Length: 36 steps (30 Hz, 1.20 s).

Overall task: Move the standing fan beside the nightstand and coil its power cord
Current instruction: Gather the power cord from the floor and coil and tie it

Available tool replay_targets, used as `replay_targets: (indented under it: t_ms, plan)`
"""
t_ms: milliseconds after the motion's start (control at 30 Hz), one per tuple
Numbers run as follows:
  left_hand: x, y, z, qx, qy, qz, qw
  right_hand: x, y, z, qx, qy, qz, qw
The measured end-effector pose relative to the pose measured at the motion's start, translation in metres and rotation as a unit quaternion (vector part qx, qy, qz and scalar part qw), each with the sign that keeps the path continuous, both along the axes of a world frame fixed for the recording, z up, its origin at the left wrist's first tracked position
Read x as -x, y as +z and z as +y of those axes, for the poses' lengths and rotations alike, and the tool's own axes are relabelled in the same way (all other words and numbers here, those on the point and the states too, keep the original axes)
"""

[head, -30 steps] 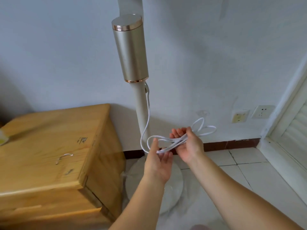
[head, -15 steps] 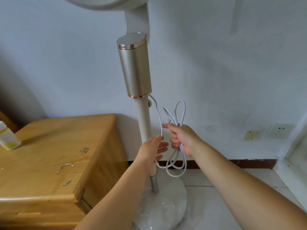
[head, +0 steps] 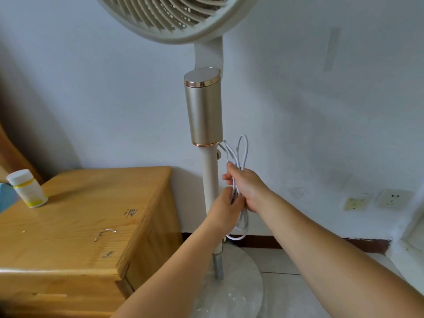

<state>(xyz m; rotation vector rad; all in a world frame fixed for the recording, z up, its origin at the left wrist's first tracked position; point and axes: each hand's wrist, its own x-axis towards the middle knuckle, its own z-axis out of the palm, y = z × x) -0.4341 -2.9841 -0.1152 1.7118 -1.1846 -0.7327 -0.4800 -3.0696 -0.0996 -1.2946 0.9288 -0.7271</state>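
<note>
The white standing fan (head: 204, 111) stands against the wall, right beside the wooden nightstand (head: 75, 216). Its grille fills the top of the view, a gold cylinder sits on the pole, and its round base (head: 243, 281) rests on the floor. The white power cord (head: 242, 152) is gathered into upright loops just right of the pole. My right hand (head: 246, 188) grips the bundle at its middle. My left hand (head: 226, 208) holds the same loops just below, its fingers partly hidden behind the cord.
A white bottle with a yellow label (head: 27, 188) stands on the nightstand's far left, and a small metal hook (head: 105, 233) lies on its top. Two wall sockets (head: 376, 199) sit low at the right. A white door or window frame edges the far right.
The view has tilted up, bringing the fan grille in. The cord went from lying flat between my hands to upright loops, and both hands now close together on the bundle beside the pole.
</note>
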Motion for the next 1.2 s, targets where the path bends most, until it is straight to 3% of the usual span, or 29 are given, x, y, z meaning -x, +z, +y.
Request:
replay_targets:
  t_ms: [133, 300, 367, 467, 567, 633, 767, 967, 1200]
  plan:
    - [0.002, 0.007, -0.002, -0.001, 0.006, -0.086, 0.996, -0.001, 0.007, 0.003, 0.024, 0.008, 0.005, 1.0]
    - [0.0, 0.007, 0.0, 0.013, 0.05, -0.101, 0.994, -0.001, 0.019, 0.005, 0.05, 0.05, 0.054, 0.996]
    - [-0.005, 0.004, 0.003, 0.022, 0.051, -0.063, 0.996, 0.003, 0.024, 0.005, 0.02, 0.086, 0.044, 0.995]
    - [-0.01, 0.006, 0.012, 0.048, 0.035, 0.064, 0.996, 0.013, 0.025, 0.0, -0.085, 0.165, -0.049, 0.981]
    - [-0.014, 0.008, 0.021, 0.069, 0.004, 0.172, 0.983, 0.017, 0.018, -0.004, -0.112, 0.206, -0.118, 0.965]
    - [-0.018, 0.008, 0.025, 0.06, -0.012, 0.194, 0.979, 0.015, 0.014, -0.003, -0.121, 0.202, -0.133, 0.963]
    - [-0.025, 0.006, 0.026, 0.022, 0.001, 0.125, 0.992, 0.01, 0.013, 0.0, -0.113, 0.178, -0.112, 0.971]
    - [-0.028, 0.0, 0.022, 0.018, 0.052, -0.056, 0.997, 0.001, 0.012, 0.002, -0.075, 0.139, -0.09, 0.983]
    - [-0.033, -0.005, 0.025, -0.011, 0.074, -0.123, 0.99, -0.008, 0.006, 0.009, -0.05, 0.097, -0.082, 0.991]
